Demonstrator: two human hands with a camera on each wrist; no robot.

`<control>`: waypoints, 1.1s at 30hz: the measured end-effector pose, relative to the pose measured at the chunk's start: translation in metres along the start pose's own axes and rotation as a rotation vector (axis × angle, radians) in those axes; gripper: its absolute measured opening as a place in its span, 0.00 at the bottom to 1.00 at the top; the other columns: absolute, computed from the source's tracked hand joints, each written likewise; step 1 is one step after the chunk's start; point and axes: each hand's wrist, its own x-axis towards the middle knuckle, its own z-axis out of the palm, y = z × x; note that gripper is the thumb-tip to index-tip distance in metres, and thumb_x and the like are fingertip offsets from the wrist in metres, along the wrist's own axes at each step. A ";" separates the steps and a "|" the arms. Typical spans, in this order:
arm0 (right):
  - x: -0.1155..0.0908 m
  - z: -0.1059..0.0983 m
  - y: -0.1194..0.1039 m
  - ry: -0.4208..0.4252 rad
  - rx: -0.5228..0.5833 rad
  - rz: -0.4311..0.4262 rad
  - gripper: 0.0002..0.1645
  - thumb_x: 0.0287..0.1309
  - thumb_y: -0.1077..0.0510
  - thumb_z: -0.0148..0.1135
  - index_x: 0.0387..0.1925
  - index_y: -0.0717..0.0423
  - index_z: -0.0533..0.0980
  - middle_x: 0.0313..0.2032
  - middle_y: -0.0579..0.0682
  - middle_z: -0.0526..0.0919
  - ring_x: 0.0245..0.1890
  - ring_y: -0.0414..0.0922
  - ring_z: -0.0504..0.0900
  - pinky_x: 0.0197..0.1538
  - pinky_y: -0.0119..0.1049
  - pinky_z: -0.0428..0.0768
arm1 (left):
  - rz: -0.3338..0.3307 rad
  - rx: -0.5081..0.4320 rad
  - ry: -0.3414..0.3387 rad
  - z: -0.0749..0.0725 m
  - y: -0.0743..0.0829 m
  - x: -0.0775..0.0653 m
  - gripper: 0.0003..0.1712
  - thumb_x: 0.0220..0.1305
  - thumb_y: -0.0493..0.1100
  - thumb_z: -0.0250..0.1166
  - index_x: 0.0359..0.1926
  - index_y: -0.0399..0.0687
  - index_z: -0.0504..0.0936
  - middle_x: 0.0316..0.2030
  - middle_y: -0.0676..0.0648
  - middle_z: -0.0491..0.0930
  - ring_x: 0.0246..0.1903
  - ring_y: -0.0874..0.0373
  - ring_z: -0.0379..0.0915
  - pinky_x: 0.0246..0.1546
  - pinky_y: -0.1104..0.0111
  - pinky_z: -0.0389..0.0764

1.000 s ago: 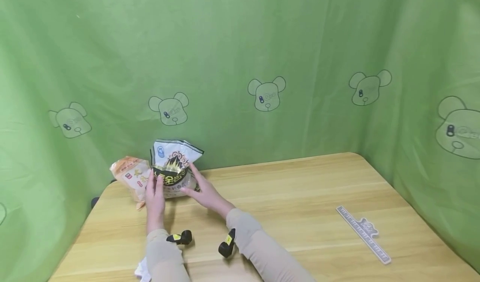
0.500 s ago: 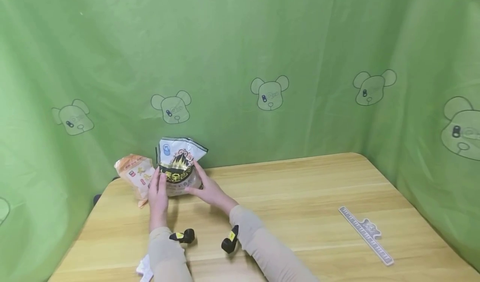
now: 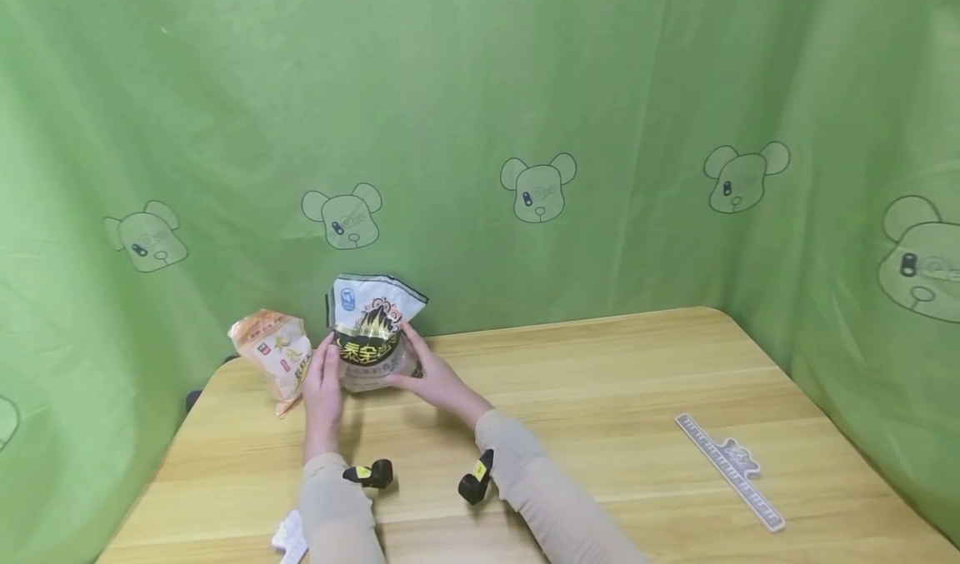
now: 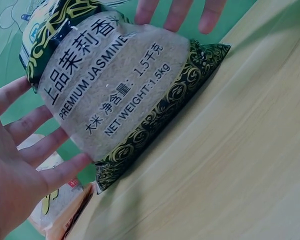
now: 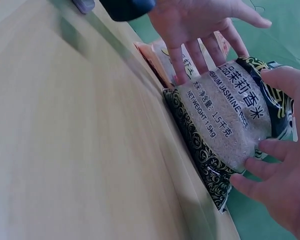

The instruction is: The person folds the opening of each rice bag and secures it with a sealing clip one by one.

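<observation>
A clear-fronted bag of jasmine rice (image 3: 375,360), with a white top and a black-and-gold band, stands upright near the back left of the wooden table. My left hand (image 3: 322,393) touches its left side with fairly straight, spread fingers (image 4: 42,145). On the opposite side, my right hand (image 3: 438,381) presses the bag, thumb toward the front and fingers extended along the edge. Printed weight text faces both wrist cameras. Just left of the rice lies a smaller orange-and-white bag (image 3: 277,351), leaning back and partly behind my left hand.
A pale grey ruler-like strip (image 3: 727,468) with a shaped bump lies on the table (image 3: 585,397) at the right. Beside my left sleeve a small white item (image 3: 288,539) is partly hidden. Green curtain (image 3: 465,114) hangs behind the table's back edge.
Both hands have shifted the rice bag a little to the right, widening its distance from the orange-and-white bag. That bag and the ruler-like strip stay in place.
</observation>
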 end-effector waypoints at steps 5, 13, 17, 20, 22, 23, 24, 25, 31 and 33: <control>-0.002 -0.010 0.007 0.004 0.013 -0.029 0.54 0.48 0.40 0.61 0.65 0.23 0.35 0.67 0.50 0.56 0.65 0.48 0.61 0.64 0.54 0.60 | -0.010 -0.021 -0.039 0.004 0.002 0.001 0.29 0.64 0.62 0.42 0.62 0.58 0.63 0.60 0.41 0.65 0.58 0.45 0.61 0.55 0.47 0.68; -0.008 -0.023 0.020 0.010 0.057 -0.047 0.52 0.50 0.43 0.61 0.66 0.24 0.38 0.66 0.51 0.57 0.64 0.50 0.62 0.62 0.50 0.65 | -0.047 -0.039 -0.109 0.014 0.006 -0.002 0.28 0.64 0.62 0.41 0.62 0.59 0.63 0.61 0.42 0.64 0.59 0.46 0.61 0.54 0.49 0.70; -0.012 -0.029 0.023 0.012 0.072 -0.051 0.52 0.50 0.45 0.62 0.66 0.25 0.38 0.66 0.51 0.58 0.64 0.51 0.62 0.61 0.50 0.66 | -0.051 -0.042 -0.121 0.019 0.006 -0.003 0.29 0.64 0.63 0.42 0.61 0.59 0.64 0.59 0.43 0.66 0.57 0.46 0.63 0.52 0.50 0.72; -0.015 -0.034 0.023 0.017 0.070 -0.048 0.51 0.50 0.46 0.61 0.66 0.26 0.39 0.66 0.51 0.59 0.63 0.52 0.63 0.61 0.49 0.67 | -0.045 -0.050 -0.127 0.021 0.006 -0.003 0.29 0.63 0.64 0.43 0.61 0.59 0.65 0.58 0.44 0.68 0.56 0.47 0.65 0.51 0.51 0.74; -0.016 -0.037 0.023 0.022 0.066 -0.049 0.51 0.51 0.47 0.61 0.66 0.26 0.39 0.65 0.51 0.59 0.63 0.52 0.63 0.61 0.49 0.67 | -0.046 -0.052 -0.129 0.023 0.007 -0.003 0.29 0.62 0.65 0.43 0.60 0.60 0.66 0.57 0.45 0.69 0.56 0.49 0.66 0.50 0.53 0.75; -0.017 -0.038 0.024 0.025 0.068 -0.044 0.51 0.51 0.47 0.61 0.66 0.26 0.39 0.65 0.51 0.59 0.63 0.52 0.63 0.61 0.49 0.67 | -0.049 -0.054 -0.131 0.024 0.008 -0.003 0.29 0.61 0.66 0.44 0.59 0.61 0.67 0.57 0.46 0.70 0.56 0.49 0.67 0.50 0.54 0.75; -0.018 -0.040 0.024 0.028 0.065 -0.042 0.51 0.51 0.47 0.61 0.66 0.25 0.39 0.65 0.51 0.60 0.63 0.52 0.64 0.61 0.49 0.66 | -0.048 -0.056 -0.136 0.025 0.008 -0.003 0.29 0.61 0.66 0.44 0.59 0.62 0.67 0.57 0.46 0.70 0.56 0.49 0.67 0.50 0.54 0.75; -0.018 -0.041 0.024 0.030 0.067 -0.040 0.51 0.51 0.47 0.61 0.66 0.25 0.39 0.65 0.51 0.60 0.63 0.52 0.64 0.61 0.49 0.66 | -0.051 -0.057 -0.138 0.026 0.009 -0.003 0.29 0.60 0.66 0.44 0.59 0.63 0.67 0.57 0.46 0.70 0.56 0.50 0.67 0.50 0.54 0.75; -0.023 -0.048 0.027 0.045 0.073 -0.032 0.51 0.50 0.49 0.62 0.66 0.25 0.40 0.65 0.51 0.60 0.63 0.52 0.64 0.61 0.49 0.67 | -0.042 -0.061 -0.170 0.031 0.012 -0.006 0.29 0.60 0.66 0.45 0.58 0.62 0.68 0.57 0.45 0.70 0.56 0.48 0.67 0.49 0.53 0.76; -0.026 -0.050 0.028 0.049 0.074 -0.032 0.51 0.50 0.48 0.62 0.66 0.26 0.40 0.65 0.51 0.59 0.63 0.51 0.63 0.61 0.48 0.67 | -0.045 -0.068 -0.187 0.031 0.016 -0.009 0.28 0.62 0.64 0.45 0.58 0.59 0.68 0.57 0.43 0.70 0.56 0.46 0.67 0.49 0.52 0.75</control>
